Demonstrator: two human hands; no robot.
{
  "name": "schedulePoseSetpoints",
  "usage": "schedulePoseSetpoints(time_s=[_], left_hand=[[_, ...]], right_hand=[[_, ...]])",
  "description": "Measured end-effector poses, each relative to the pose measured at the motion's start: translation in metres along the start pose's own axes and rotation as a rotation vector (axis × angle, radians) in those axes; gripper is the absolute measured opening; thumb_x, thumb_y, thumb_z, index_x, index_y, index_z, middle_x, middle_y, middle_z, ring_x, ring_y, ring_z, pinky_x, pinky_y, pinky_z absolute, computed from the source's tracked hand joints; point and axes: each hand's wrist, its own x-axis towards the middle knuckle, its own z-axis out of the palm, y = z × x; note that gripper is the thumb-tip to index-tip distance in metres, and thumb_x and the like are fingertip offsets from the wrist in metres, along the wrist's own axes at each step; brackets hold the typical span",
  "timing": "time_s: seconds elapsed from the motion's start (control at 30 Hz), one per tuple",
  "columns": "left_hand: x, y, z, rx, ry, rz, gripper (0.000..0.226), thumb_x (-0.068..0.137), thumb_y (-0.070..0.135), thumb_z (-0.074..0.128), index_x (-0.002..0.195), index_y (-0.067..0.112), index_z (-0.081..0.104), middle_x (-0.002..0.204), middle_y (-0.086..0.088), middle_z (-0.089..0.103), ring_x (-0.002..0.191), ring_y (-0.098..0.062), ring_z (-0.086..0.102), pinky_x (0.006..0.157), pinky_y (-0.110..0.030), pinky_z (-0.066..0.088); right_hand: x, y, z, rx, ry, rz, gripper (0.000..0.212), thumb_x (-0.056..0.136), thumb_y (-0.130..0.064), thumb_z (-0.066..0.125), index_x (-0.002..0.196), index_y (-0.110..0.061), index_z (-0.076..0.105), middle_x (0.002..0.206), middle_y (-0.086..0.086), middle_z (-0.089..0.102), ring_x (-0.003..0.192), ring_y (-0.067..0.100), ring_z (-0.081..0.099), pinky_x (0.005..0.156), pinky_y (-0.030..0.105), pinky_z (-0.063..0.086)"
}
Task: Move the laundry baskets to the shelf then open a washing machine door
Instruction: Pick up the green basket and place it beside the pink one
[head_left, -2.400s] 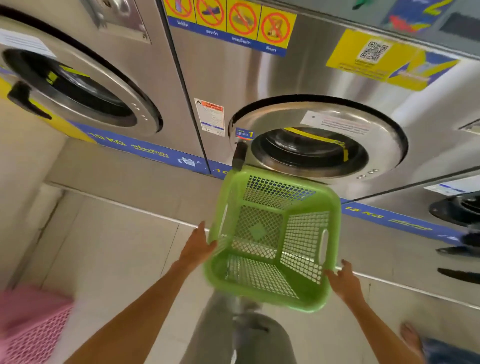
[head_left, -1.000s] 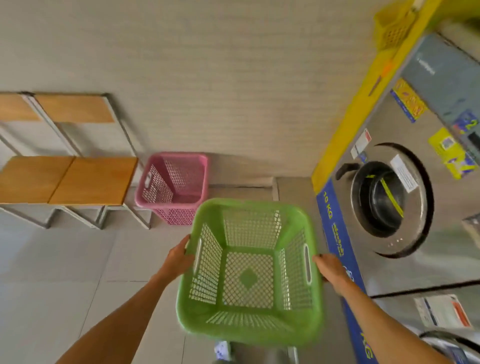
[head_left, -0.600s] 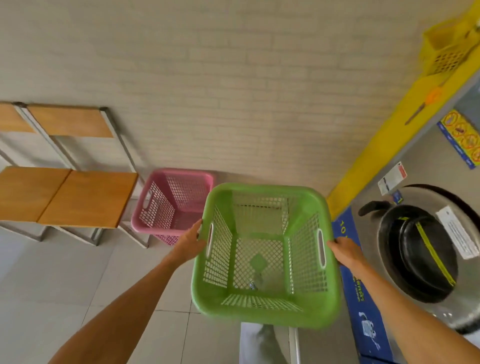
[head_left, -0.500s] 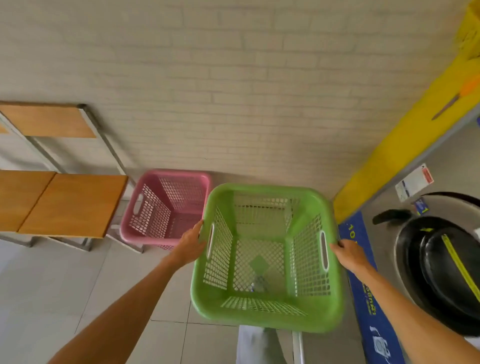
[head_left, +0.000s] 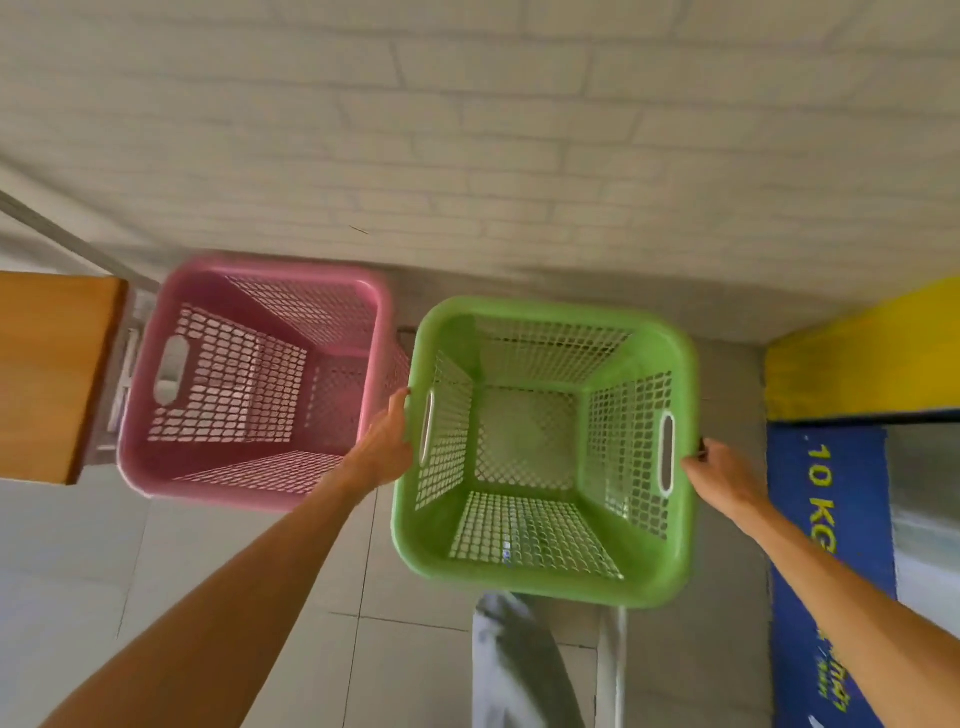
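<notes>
- Both hands are on the green basket (head_left: 540, 452), one per side, holding it over the tiled floor (head_left: 78, 561).
- Left hand (head_left: 382, 447): fingers curled against the rim by the left handle slot.
- Right hand (head_left: 724, 480): fingers wrapped onto the rim by the right slot.
- Just beyond on the left, the pink basket (head_left: 254, 379) sits by the brick wall (head_left: 467, 130), next to a wooden shelf (head_left: 47, 374).

Green basket (head_left: 540, 447) is held upright and empty, gripped at its side rims by left hand (head_left: 382, 447) and right hand (head_left: 719, 475). Pink basket (head_left: 254, 384) is seen just beside it on tiled floor (head_left: 78, 561), next to wooden shelf (head_left: 47, 374).
</notes>
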Motion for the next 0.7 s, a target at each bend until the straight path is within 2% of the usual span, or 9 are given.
schedulePoseSetpoints(time_s=[0.07,0.17,0.27,0.4,0.47,0.53,0.6,0.63,0.7], left_hand=[[0.019,0.002,0.001,0.005,0.008,0.008,0.072,0.084,-0.007,0.056,0.147,0.006,0.023,0.118,-0.010,0.058,0.105,-0.030,0.062,0.087,-0.044,0.058],[0.039,0.006,-0.002,-0.003,0.018,0.016,0.066,0.087,0.001,0.060,0.145,0.006,0.027,0.113,-0.004,0.059,0.101,-0.025,0.063,0.088,-0.042,0.057],[0.054,0.004,-0.005,-0.006,0.025,0.008,0.067,0.087,0.002,0.064,0.144,0.006,0.029,0.113,-0.005,0.062,0.098,-0.023,0.064,0.085,-0.039,0.057],[0.071,0.001,-0.007,-0.082,-0.031,-0.054,0.066,0.082,-0.005,0.059,0.141,0.011,0.032,0.101,0.007,0.059,0.089,-0.012,0.063,0.076,-0.033,0.058],[0.076,0.000,-0.010,-0.078,-0.074,-0.037,0.070,0.083,-0.003,0.060,0.144,0.010,0.029,0.106,0.003,0.060,0.087,-0.014,0.064,0.080,-0.038,0.060],[0.077,-0.001,-0.016,-0.084,-0.110,-0.014,0.072,0.085,0.006,0.064,0.146,0.011,0.027,0.115,-0.004,0.062,0.096,-0.021,0.066,0.086,-0.043,0.059],[0.072,0.000,-0.023,-0.067,-0.108,0.026,0.065,0.086,0.012,0.065,0.143,0.011,0.032,0.119,-0.009,0.060,0.103,-0.026,0.065,0.087,-0.038,0.057],[0.069,-0.001,-0.027,-0.044,-0.098,0.050,0.061,0.087,0.013,0.064,0.140,0.009,0.034,0.118,-0.010,0.059,0.103,-0.027,0.064,0.085,-0.034,0.055],[0.058,-0.004,-0.039,-0.031,-0.089,0.052,0.062,0.088,0.015,0.062,0.142,0.010,0.033,0.120,-0.009,0.058,0.103,-0.027,0.063,0.082,-0.033,0.055]], right_hand=[[0.021,-0.005,0.003,-0.017,-0.001,0.014,0.019,0.091,-0.011,0.050,0.074,-0.015,0.052,0.066,0.007,0.055,0.058,0.023,0.050,0.047,0.028,0.030],[0.041,-0.012,0.002,-0.036,-0.026,0.018,0.007,0.093,-0.010,0.050,0.090,-0.011,0.056,0.082,0.015,0.061,0.070,0.028,0.053,0.050,0.027,0.033],[0.056,-0.021,0.004,-0.032,-0.031,0.007,0.014,0.093,-0.009,0.051,0.099,-0.005,0.063,0.092,0.021,0.066,0.076,0.029,0.056,0.061,0.031,0.037],[0.073,-0.021,0.008,0.066,0.005,0.051,0.022,0.092,-0.008,0.052,0.108,-0.002,0.066,0.103,0.020,0.071,0.088,0.036,0.066,0.073,0.039,0.051],[0.072,-0.024,0.007,0.100,0.020,0.063,0.023,0.092,-0.008,0.054,0.111,-0.004,0.066,0.107,0.020,0.071,0.090,0.035,0.067,0.078,0.041,0.054],[0.064,-0.031,0.007,0.118,0.087,0.057,0.031,0.093,-0.010,0.057,0.123,-0.003,0.059,0.118,0.021,0.067,0.097,0.035,0.065,0.082,0.039,0.051],[0.054,-0.038,0.010,0.123,0.224,0.061,0.049,0.094,-0.019,0.059,0.137,-0.001,0.046,0.132,0.024,0.057,0.115,0.039,0.058,0.093,0.042,0.047],[0.048,-0.045,0.013,0.125,0.288,0.050,0.051,0.093,-0.025,0.059,0.137,-0.002,0.046,0.133,0.024,0.055,0.118,0.040,0.056,0.096,0.044,0.046],[0.036,-0.063,0.022,0.107,0.358,0.006,0.046,0.090,-0.034,0.056,0.127,-0.007,0.051,0.122,0.021,0.059,0.110,0.040,0.059,0.090,0.046,0.050]])
